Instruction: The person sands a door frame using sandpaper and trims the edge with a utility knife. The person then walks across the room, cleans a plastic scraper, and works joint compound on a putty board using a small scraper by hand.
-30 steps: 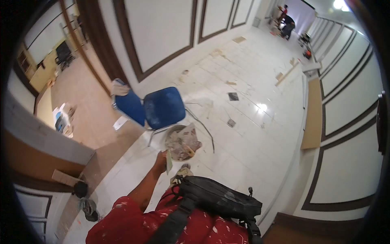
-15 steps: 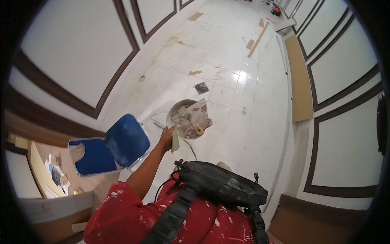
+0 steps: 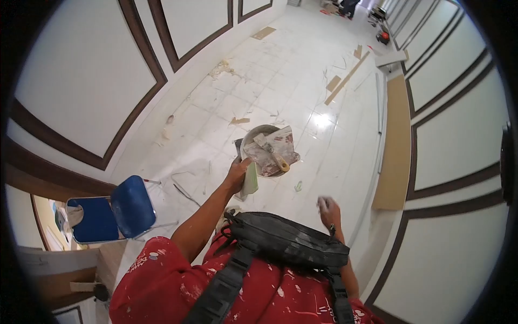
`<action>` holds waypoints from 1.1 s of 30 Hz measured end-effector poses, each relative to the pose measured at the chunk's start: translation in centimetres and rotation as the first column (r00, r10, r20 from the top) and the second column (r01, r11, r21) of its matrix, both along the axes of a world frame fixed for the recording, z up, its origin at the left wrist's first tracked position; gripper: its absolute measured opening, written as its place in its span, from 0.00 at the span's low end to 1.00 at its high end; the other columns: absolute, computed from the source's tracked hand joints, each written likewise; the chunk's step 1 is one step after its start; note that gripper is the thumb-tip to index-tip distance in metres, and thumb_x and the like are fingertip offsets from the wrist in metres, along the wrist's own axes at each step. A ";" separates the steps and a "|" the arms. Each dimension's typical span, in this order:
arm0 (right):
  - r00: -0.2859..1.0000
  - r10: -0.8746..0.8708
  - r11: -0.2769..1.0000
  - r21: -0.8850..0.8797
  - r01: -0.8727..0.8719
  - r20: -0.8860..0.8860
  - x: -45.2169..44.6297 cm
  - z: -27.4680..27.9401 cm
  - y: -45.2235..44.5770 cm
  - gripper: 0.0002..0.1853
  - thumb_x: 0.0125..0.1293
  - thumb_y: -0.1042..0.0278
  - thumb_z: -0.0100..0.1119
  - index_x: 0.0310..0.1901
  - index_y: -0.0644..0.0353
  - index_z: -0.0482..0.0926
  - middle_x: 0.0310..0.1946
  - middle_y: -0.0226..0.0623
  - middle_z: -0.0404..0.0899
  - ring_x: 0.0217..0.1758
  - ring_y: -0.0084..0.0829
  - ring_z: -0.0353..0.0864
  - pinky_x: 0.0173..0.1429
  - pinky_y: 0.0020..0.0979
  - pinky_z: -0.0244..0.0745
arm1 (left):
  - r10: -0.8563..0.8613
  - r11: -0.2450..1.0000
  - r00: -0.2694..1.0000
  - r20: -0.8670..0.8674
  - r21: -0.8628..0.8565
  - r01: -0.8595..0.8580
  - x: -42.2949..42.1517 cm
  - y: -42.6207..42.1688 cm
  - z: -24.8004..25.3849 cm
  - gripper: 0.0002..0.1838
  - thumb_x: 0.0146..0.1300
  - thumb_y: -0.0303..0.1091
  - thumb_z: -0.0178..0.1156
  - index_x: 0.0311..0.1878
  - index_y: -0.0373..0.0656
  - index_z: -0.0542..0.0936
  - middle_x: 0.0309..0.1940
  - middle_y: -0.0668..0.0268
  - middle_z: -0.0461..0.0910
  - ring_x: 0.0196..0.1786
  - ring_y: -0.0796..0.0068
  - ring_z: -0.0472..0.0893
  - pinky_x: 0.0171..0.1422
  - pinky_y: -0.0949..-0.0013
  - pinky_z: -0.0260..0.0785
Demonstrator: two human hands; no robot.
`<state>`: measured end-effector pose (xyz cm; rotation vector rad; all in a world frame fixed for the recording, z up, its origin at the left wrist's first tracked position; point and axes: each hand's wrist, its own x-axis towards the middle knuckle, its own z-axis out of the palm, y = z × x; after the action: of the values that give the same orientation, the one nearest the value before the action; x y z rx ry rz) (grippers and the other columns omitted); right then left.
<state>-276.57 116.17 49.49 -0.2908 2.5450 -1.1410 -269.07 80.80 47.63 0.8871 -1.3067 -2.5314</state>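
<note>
My left hand [image 3: 236,175] is closed at the near left side of a round bucket [image 3: 249,135], gripping it together with a flat pale green block [image 3: 251,181]. Inside the bucket lie a crumpled, smeared plastic bag [image 3: 286,139] and a putty-covered scraper [image 3: 281,163] with a light handle that has a hole in its end. The left fingers are partly hidden by the bucket and block. My right hand [image 3: 329,209] hangs to the right, apart from the bucket, its fingers curled and slightly blurred; nothing shows in them.
A blue folding chair [image 3: 132,208] stands at left. Wood strips [image 3: 348,78], cardboard scraps [image 3: 264,33] and a long brown board [image 3: 393,156] lie on the white tiled floor. Panelled walls run along both sides. A black bag [image 3: 286,237] is strapped across my front. Someone's dark-clothed legs [image 3: 349,7] show far ahead.
My right hand has come into view at the right. The bucket has shifted right in view, still in my left hand, and now partly covers the dark floor square. The chair has slid leftward and back.
</note>
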 end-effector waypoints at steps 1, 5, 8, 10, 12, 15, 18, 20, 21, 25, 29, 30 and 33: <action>0.993 0.084 0.996 -0.017 -0.085 -0.086 -4.2 2.9 -2.1 0.18 0.68 0.57 0.59 0.49 0.64 0.79 0.37 0.46 0.82 0.38 0.42 0.81 0.47 0.40 0.76 | -0.012 1.000 0.999 0.037 0.019 0.011 -2.0 1.1 2.4 0.22 0.64 0.39 0.59 0.57 0.38 0.72 0.37 0.64 0.79 0.34 0.73 0.80 0.36 0.67 0.75; 0.799 0.353 0.923 0.042 -0.382 -0.488 -15.0 7.7 -10.4 0.27 0.61 0.53 0.68 0.57 0.62 0.77 0.61 0.55 0.72 0.58 0.48 0.77 0.57 0.42 0.75 | 0.024 0.999 1.000 0.013 -0.030 -0.024 -8.9 2.8 3.0 0.22 0.64 0.38 0.58 0.56 0.36 0.71 0.38 0.61 0.79 0.32 0.73 0.80 0.35 0.69 0.75; 0.784 0.437 0.899 0.214 -0.381 -0.441 -21.1 5.8 -15.0 0.31 0.58 0.52 0.70 0.59 0.61 0.76 0.64 0.58 0.68 0.62 0.50 0.74 0.61 0.43 0.74 | -0.015 0.999 0.998 0.063 -0.036 0.018 -14.9 2.5 2.9 0.22 0.64 0.39 0.58 0.57 0.36 0.71 0.38 0.60 0.80 0.34 0.74 0.81 0.36 0.69 0.75; 0.803 0.453 0.891 0.206 -0.403 -0.388 -26.3 4.8 -16.8 0.29 0.59 0.54 0.69 0.59 0.61 0.76 0.62 0.58 0.70 0.60 0.51 0.76 0.59 0.43 0.75 | -0.010 0.999 0.995 0.103 -0.040 0.014 -19.9 1.4 1.0 0.23 0.64 0.40 0.58 0.58 0.37 0.71 0.39 0.60 0.80 0.35 0.74 0.81 0.36 0.69 0.75; 0.779 0.474 0.878 0.148 -0.456 -0.411 -32.4 3.8 -17.9 0.25 0.62 0.59 0.67 0.58 0.62 0.77 0.59 0.55 0.74 0.55 0.51 0.80 0.55 0.43 0.78 | -0.036 0.998 0.996 0.084 -0.043 0.040 -25.8 -0.1 -0.7 0.24 0.64 0.41 0.59 0.59 0.38 0.71 0.40 0.60 0.80 0.36 0.74 0.81 0.37 0.69 0.76; 0.880 0.385 0.911 -0.035 -0.410 -0.279 -41.8 2.6 -18.1 0.19 0.63 0.60 0.63 0.52 0.63 0.78 0.51 0.56 0.79 0.53 0.48 0.81 0.53 0.42 0.77 | -0.103 0.994 0.994 0.037 -0.030 0.104 -34.0 -2.5 -0.8 0.26 0.66 0.44 0.58 0.61 0.38 0.70 0.42 0.61 0.80 0.38 0.73 0.81 0.39 0.67 0.76; 0.953 0.244 0.958 -0.111 -0.265 -0.178 -49.6 4.2 -17.4 0.14 0.65 0.63 0.61 0.46 0.64 0.78 0.40 0.52 0.82 0.45 0.46 0.84 0.49 0.41 0.77 | -0.098 0.995 0.984 0.147 0.011 0.097 -43.8 -3.3 1.5 0.19 0.66 0.44 0.55 0.51 0.39 0.78 0.35 0.65 0.81 0.30 0.76 0.79 0.33 0.70 0.72; 0.896 0.267 0.956 -0.017 -0.292 -0.355 -54.6 3.9 -16.6 0.18 0.62 0.63 0.66 0.49 0.64 0.75 0.40 0.52 0.82 0.44 0.50 0.83 0.49 0.41 0.77 | -0.253 0.967 0.962 0.106 0.004 0.254 -50.4 -4.7 -0.1 0.27 0.67 0.43 0.57 0.63 0.36 0.69 0.44 0.60 0.80 0.42 0.71 0.82 0.43 0.65 0.76; 0.895 0.240 0.959 -0.052 -0.280 -0.376 -57.3 3.7 -16.4 0.27 0.60 0.62 0.69 0.56 0.66 0.70 0.40 0.54 0.82 0.46 0.52 0.82 0.50 0.42 0.77 | -0.267 0.963 0.958 0.104 -0.001 0.268 -54.4 -4.6 -0.5 0.27 0.67 0.42 0.58 0.63 0.35 0.69 0.45 0.60 0.80 0.41 0.71 0.82 0.42 0.66 0.76; 0.994 0.034 0.988 -0.149 -0.049 -0.107 -67.7 2.0 -14.8 0.33 0.61 0.60 0.69 0.60 0.72 0.67 0.38 0.51 0.83 0.37 0.40 0.85 0.42 0.37 0.80 | -0.354 0.919 0.928 0.117 -0.137 0.368 -68.5 -4.4 -0.5 0.29 0.64 0.43 0.60 0.62 0.32 0.69 0.43 0.57 0.80 0.40 0.71 0.81 0.42 0.67 0.76; 0.944 -0.023 0.883 -0.436 0.174 0.330 -80.2 0.8 -13.3 0.24 0.65 0.60 0.65 0.53 0.73 0.75 0.38 0.42 0.83 0.35 0.28 0.84 0.36 0.30 0.81 | -0.407 0.876 0.908 0.099 -0.239 0.419 -82.6 -3.6 1.2 0.27 0.61 0.41 0.62 0.57 0.32 0.72 0.42 0.57 0.80 0.39 0.73 0.81 0.40 0.68 0.75; 0.935 -0.002 0.856 -0.482 0.185 0.356 -83.3 0.0 -13.2 0.24 0.66 0.59 0.64 0.54 0.73 0.74 0.39 0.43 0.83 0.36 0.29 0.84 0.36 0.29 0.82 | -0.422 0.855 0.902 0.095 -0.289 0.430 -85.6 -3.8 1.9 0.26 0.61 0.41 0.62 0.56 0.32 0.72 0.41 0.58 0.80 0.38 0.74 0.81 0.39 0.68 0.75; 0.915 0.047 0.832 -0.523 0.186 0.401 -94.1 -0.7 -13.4 0.26 0.68 0.57 0.63 0.55 0.74 0.72 0.41 0.46 0.82 0.37 0.31 0.83 0.36 0.29 0.82 | -0.394 0.843 0.912 0.116 -0.348 0.409 -95.3 -4.0 1.9 0.25 0.61 0.39 0.62 0.55 0.31 0.73 0.39 0.58 0.80 0.36 0.74 0.80 0.38 0.68 0.75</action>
<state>-370.64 102.81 48.79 -0.0778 1.8402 -1.7561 -364.36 76.78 49.57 0.6369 -2.0836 -2.4134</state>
